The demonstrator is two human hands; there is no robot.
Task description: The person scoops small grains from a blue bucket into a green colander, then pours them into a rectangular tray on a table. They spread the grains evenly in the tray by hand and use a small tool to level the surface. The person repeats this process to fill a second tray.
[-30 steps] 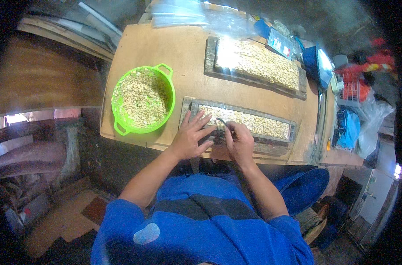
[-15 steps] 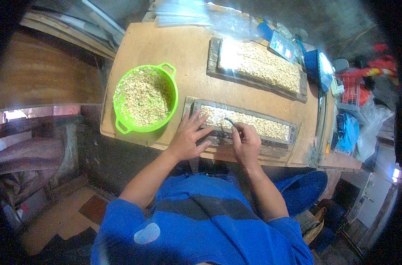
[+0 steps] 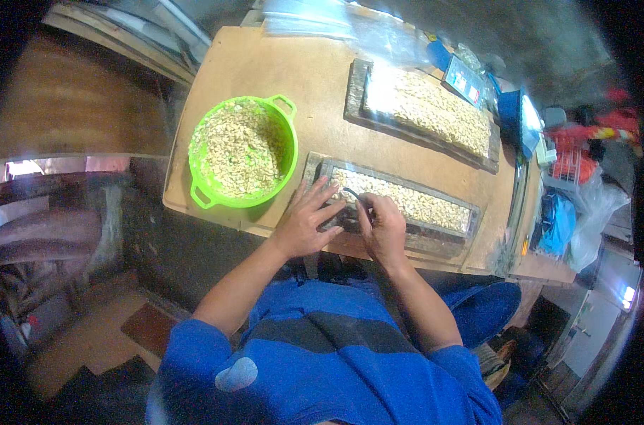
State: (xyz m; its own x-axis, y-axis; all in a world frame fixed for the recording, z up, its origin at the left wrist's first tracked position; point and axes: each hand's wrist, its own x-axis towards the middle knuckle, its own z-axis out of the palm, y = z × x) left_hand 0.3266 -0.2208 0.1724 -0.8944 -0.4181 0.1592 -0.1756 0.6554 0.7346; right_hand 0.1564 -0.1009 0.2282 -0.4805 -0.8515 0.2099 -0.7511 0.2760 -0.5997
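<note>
My left hand lies flat with fingers spread on the near left end of a long dark tray filled with pale nuts. My right hand is closed on a thin dark curved tool whose tip reaches over the nuts at the tray's left part. Left of the hands stands a bright green two-handled bowl heaped with the same pale nuts.
A second long tray of nuts lies at the far side of the wooden table. Clear plastic bags sit at the far edge. Blue containers and bags crowd the right. A brown seat stands at the left.
My left hand has spread its fingers and flattened on the tray end. My right hand has shifted slightly with the tool.
</note>
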